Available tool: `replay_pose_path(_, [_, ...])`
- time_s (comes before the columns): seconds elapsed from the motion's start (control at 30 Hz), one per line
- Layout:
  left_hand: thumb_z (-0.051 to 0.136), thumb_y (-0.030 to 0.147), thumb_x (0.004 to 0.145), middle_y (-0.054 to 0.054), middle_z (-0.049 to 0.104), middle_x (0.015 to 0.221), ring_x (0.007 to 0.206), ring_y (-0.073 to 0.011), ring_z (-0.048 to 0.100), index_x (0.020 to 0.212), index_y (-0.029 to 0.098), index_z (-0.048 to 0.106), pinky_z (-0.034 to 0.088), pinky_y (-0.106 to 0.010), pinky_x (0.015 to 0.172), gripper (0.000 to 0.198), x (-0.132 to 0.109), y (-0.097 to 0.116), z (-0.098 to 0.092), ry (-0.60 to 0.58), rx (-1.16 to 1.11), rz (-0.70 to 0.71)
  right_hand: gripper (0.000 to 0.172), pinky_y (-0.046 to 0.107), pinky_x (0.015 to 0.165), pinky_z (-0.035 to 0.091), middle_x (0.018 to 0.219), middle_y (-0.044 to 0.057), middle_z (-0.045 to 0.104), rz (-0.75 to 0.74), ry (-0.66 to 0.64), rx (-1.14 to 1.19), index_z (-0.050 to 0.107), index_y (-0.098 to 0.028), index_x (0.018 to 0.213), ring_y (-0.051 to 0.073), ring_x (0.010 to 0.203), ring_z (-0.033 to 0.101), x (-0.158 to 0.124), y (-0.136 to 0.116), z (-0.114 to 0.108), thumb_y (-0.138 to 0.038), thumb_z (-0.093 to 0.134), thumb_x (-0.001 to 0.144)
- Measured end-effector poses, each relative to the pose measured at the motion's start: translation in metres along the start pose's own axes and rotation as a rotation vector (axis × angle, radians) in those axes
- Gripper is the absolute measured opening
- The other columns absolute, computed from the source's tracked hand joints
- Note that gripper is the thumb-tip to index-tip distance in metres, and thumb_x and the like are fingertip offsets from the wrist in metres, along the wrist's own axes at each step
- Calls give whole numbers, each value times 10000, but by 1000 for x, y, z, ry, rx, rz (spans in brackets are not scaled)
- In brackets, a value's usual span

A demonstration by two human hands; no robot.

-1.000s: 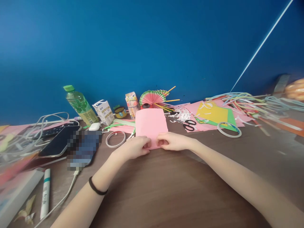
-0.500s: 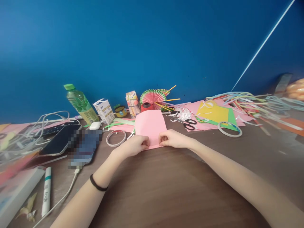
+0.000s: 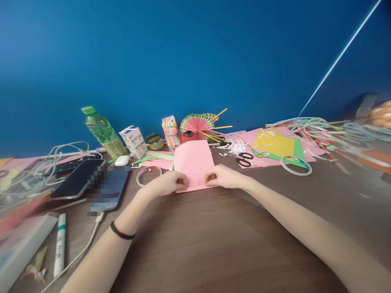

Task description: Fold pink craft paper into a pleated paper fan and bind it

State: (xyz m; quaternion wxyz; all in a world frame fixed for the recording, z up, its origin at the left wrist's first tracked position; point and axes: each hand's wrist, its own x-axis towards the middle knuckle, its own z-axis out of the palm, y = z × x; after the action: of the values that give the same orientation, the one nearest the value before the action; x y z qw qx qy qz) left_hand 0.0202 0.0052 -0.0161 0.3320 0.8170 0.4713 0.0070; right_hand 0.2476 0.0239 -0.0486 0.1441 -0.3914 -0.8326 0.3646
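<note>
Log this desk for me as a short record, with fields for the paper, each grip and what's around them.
Pink paper: on the brown table
Left grip: fingers curled at the paper's near edge, left side; pinching or pressing unclear
Right grip: fingers curled at the same edge, right side; likewise unclear
Behind paper: pleated fan
Left of paper: tape roll, green-capped bottle
Right of paper: scissors, yellow sheet

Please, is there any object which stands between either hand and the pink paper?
Nothing visible does. The left hand and right hand both already touch the pink paper near its close edge. The tape roll lies left of the paper, not between.
</note>
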Motion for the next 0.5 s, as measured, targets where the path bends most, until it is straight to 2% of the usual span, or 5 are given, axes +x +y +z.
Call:
replay_pose_path(0.23, [478, 257, 686, 28, 526, 621, 583, -111, 432, 643, 168, 532, 300, -212, 527, 113, -1, -3, -1, -11, -2, 22, 91, 205, 563, 368, 647, -12, 590, 10, -5, 5, 623, -154, 701, 103, 590, 497, 0, -2, 1, -227, 582, 665])
replay_pose_path(0.5, [517, 296, 680, 38, 496, 580, 561, -110, 423, 626, 175, 502, 276, -216, 491, 133, 0, -3, 1, 23, 45, -56, 98, 201, 555, 373, 640, -10, 583, 21, -7, 18, 617, -144, 700, 101, 587, 498, 1, -3, 0, -229, 593, 656])
